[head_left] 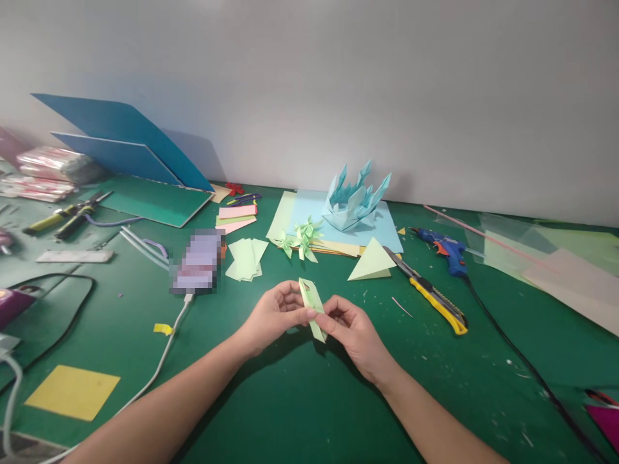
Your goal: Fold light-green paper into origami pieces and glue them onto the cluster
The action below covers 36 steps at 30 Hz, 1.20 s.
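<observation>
Between my two hands is a narrow folded piece of light green paper (313,303), held tilted above the green table. My left hand (278,312) pinches its left side, thumb on top. From the right, my right hand (352,328) grips its near edge, the thumbs almost meeting. Just beyond lie small green folded-paper flowers (305,238), a stack of pale green paper pieces (245,259) and a folded green paper triangle (371,261). Farther back, a light blue origami piece with upright points (351,206) rests on coloured sheets (285,216).
To the right lie a yellow utility knife (438,303) and a blue glue gun (449,251) with its black cord. At left are a blurred-out phone (198,261) on a white cable (169,345), pliers (77,216), a yellow paper square (72,392) and standing blue boards (126,142).
</observation>
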Each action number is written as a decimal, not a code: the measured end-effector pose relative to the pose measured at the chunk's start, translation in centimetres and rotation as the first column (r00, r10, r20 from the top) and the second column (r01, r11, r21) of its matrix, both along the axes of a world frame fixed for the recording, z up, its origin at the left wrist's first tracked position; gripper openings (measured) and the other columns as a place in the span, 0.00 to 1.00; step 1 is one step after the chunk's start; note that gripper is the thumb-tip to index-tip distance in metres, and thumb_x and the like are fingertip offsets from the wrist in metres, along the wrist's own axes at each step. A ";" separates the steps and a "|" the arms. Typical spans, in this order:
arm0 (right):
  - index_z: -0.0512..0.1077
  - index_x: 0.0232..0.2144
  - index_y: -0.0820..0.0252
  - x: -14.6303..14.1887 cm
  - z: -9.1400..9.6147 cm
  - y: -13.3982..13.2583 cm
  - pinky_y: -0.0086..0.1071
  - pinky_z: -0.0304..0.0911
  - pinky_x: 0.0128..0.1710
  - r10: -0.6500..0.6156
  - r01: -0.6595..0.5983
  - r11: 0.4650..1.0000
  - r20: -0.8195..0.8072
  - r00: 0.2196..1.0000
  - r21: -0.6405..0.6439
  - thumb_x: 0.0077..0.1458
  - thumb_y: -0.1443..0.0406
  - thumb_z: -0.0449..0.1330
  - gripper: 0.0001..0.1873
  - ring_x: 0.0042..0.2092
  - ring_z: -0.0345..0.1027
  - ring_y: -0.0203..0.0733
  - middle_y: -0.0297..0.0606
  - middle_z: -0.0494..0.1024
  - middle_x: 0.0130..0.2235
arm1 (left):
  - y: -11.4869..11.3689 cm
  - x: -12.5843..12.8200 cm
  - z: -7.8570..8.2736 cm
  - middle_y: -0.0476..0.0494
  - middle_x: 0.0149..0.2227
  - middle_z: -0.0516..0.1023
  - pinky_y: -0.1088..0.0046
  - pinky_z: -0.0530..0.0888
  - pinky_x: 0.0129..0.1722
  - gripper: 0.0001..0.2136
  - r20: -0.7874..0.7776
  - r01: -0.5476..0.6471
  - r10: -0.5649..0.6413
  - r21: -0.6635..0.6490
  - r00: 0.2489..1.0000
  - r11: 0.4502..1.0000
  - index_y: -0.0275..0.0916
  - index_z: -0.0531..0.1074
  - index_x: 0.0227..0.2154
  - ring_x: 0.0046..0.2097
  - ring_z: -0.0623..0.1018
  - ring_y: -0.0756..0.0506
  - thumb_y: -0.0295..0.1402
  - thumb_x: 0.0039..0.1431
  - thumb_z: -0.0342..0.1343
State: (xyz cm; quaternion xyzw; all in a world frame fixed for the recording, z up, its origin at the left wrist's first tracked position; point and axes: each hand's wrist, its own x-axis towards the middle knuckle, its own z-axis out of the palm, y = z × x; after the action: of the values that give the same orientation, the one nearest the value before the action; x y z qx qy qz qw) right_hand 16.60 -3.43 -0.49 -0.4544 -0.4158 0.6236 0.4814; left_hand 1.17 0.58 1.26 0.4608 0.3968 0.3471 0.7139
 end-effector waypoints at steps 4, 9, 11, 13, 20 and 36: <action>0.63 0.19 0.59 0.1 -0.1 -0.1 0.27 0.55 0.25 0.001 -0.001 0.999 -0.001 1.000 0.047 0.42 0.54 0.66 0.19 0.23 0.57 0.31 0.26 0.65 0.20 | -0.3 0.3 0.0 0.51 0.27 0.74 0.76 0.70 0.30 0.16 0.015 -0.014 0.014 0.000 1.000 1.000 0.36 0.68 0.31 0.29 0.73 0.52 0.32 0.40 0.67; 0.62 0.18 0.59 0.0 -0.1 -0.1 0.26 0.51 0.24 0.013 -0.019 0.991 0.048 0.999 0.132 0.44 0.55 0.65 0.19 0.23 0.53 0.30 0.26 0.60 0.20 | -0.8 0.7 0.3 0.52 0.27 0.73 0.77 0.68 0.32 0.15 0.049 -0.036 0.036 0.001 0.998 0.999 0.36 0.67 0.30 0.31 0.73 0.52 0.29 0.39 0.67; 0.62 0.19 0.59 -0.1 -0.1 -0.2 0.26 0.50 0.24 0.040 -0.049 0.989 0.068 0.997 0.141 0.45 0.54 0.64 0.19 0.23 0.53 0.31 0.26 0.60 0.20 | -1.0 0.7 0.4 0.52 0.27 0.73 0.77 0.67 0.31 0.15 0.050 -0.047 0.047 0.015 0.998 0.999 0.37 0.66 0.30 0.30 0.72 0.52 0.28 0.39 0.66; 0.61 0.20 0.59 -0.2 0.0 -0.4 0.27 0.51 0.24 0.074 -0.085 0.986 0.080 0.994 0.140 0.47 0.53 0.62 0.19 0.23 0.53 0.31 0.27 0.60 0.20 | -1.1 0.8 0.6 0.52 0.26 0.72 0.78 0.67 0.30 0.15 0.041 -0.054 0.052 0.035 0.998 0.998 0.37 0.66 0.30 0.29 0.71 0.52 0.27 0.39 0.65; 0.61 0.21 0.58 -0.2 -0.2 -0.6 0.28 0.54 0.24 0.113 -0.138 0.981 0.172 0.979 0.140 0.49 0.49 0.59 0.21 0.23 0.56 0.33 0.27 0.62 0.19 | -1.2 0.9 1.0 0.55 0.23 0.69 0.79 0.65 0.26 0.14 0.003 -0.082 0.082 0.050 0.997 0.995 0.37 0.66 0.28 0.27 0.69 0.53 0.27 0.38 0.64; 0.65 0.22 0.59 -0.7 -0.5 -0.6 0.27 0.57 0.23 0.024 -0.068 0.983 0.251 0.968 0.169 0.51 0.49 0.56 0.20 0.22 0.58 0.32 0.29 0.64 0.19 | -1.0 1.0 0.3 0.53 0.26 0.70 0.78 0.67 0.28 0.14 0.031 -0.156 0.154 0.082 0.988 0.984 0.37 0.66 0.30 0.28 0.70 0.53 0.29 0.40 0.64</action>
State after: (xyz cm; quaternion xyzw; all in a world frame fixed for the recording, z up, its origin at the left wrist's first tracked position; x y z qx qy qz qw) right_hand 15.86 -3.99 -0.96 -0.4744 -0.5366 0.5338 0.4495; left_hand 2.16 -0.43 1.52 0.4540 0.4077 0.4237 0.6694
